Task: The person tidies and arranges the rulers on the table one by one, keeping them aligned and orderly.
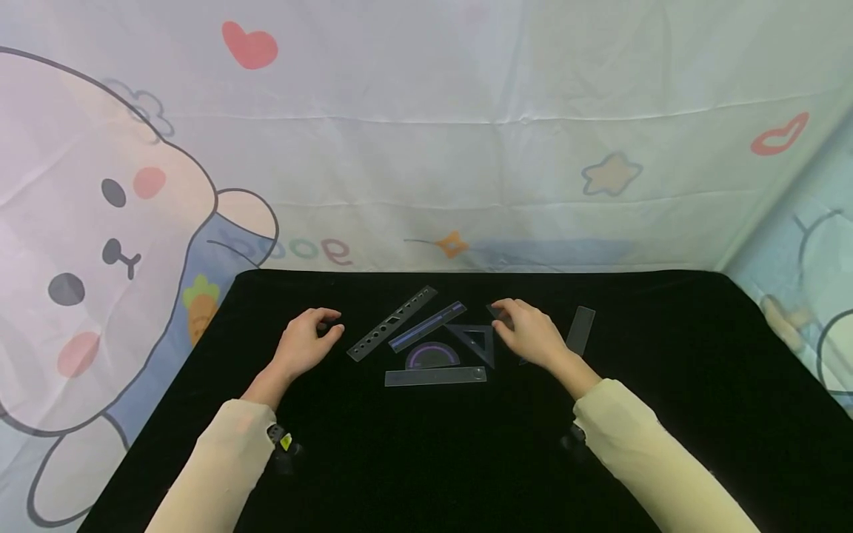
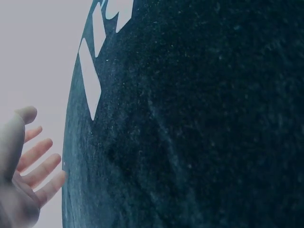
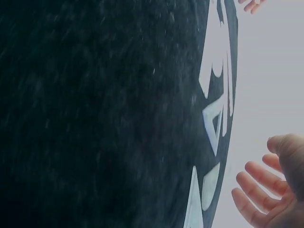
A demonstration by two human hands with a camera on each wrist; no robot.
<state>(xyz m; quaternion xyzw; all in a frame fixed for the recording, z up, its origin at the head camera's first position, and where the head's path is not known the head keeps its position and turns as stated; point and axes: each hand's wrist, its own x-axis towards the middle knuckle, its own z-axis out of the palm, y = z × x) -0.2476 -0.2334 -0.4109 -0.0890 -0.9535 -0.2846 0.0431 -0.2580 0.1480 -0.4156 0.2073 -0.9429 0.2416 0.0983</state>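
My left hand (image 1: pixel 308 344) hovers left of a ruler with a row of holes (image 1: pixel 372 343), fingers loosely bent and nothing in them. In the left wrist view that hand (image 2: pixel 28 171) shows thumb and fingers apart. My right hand (image 1: pixel 529 334) is over the right part of the group, partly hiding a clear piece beneath it. The right wrist view shows this hand (image 3: pixel 266 190) with spread fingers and no object. Between the hands lie a blue-striped ruler (image 1: pixel 428 327), a set square (image 1: pixel 489 346), a protractor with a purple arc (image 1: pixel 433 347) and a clear ruler (image 1: pixel 433 377).
Right of my right hand lies another clear, flat strip (image 1: pixel 583 327). Everything lies on a black cloth-covered table (image 1: pixel 426 459). A printed curtain (image 1: pixel 426 163) hangs right behind its far edge and along the sides.
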